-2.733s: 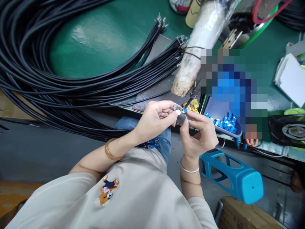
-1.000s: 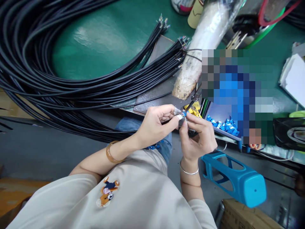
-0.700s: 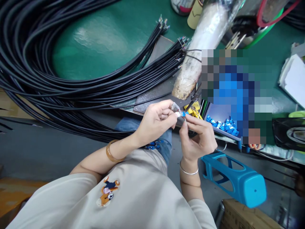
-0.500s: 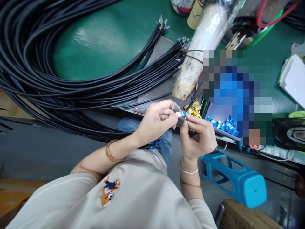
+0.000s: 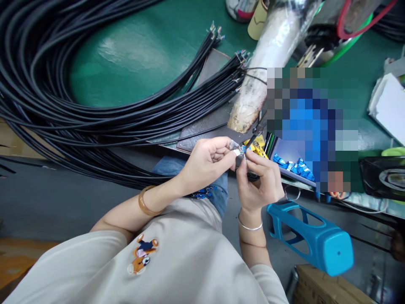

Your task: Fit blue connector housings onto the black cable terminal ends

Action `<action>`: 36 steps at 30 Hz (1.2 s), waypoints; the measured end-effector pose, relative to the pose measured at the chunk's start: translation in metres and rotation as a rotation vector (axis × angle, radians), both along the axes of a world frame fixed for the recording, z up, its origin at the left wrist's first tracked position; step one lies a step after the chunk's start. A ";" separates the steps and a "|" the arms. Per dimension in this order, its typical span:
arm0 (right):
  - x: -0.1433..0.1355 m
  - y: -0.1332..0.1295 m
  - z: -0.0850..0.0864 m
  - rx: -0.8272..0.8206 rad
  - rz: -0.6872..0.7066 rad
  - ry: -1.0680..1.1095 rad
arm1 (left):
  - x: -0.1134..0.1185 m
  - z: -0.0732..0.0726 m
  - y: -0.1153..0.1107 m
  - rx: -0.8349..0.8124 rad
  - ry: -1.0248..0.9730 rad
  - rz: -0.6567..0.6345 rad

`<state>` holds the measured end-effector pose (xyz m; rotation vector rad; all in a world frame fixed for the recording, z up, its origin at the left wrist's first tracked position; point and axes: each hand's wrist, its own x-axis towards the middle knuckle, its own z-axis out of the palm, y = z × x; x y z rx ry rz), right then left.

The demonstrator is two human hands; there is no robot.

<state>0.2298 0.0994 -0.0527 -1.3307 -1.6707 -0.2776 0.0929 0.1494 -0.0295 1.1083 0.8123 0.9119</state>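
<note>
My left hand (image 5: 212,162) is closed in a pinch at the table's front edge, its fingertips round the end of a black cable. My right hand (image 5: 261,177) pinches a thin wire beside a small blue connector (image 5: 244,149), which sits between the fingertips of both hands. The details of the wires there are too small to tell. Just behind the hands lies a yellow object (image 5: 257,145). A tray to the right holds several blue connectors (image 5: 295,166).
A thick bundle of black cables (image 5: 142,107) curves over the green table (image 5: 133,50). Behind my hands slants a plastic-wrapped post (image 5: 268,55). A blue stool (image 5: 316,236) stands at the lower right, near a cardboard box (image 5: 322,285). More cable ends rest on my lap.
My right hand has shifted slightly left, and its fingertips are closer to my left hand. The blue connector is now more hidden between the fingers.
</note>
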 end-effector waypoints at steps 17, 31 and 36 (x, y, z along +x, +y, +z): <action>-0.001 0.001 0.000 0.003 -0.005 0.048 | 0.002 0.000 0.001 -0.008 -0.033 0.041; 0.005 0.005 0.004 -0.017 0.038 0.060 | -0.003 0.002 0.007 -0.058 -0.029 -0.050; 0.005 0.004 0.004 -0.018 0.037 0.040 | -0.002 0.001 0.005 -0.040 -0.006 -0.012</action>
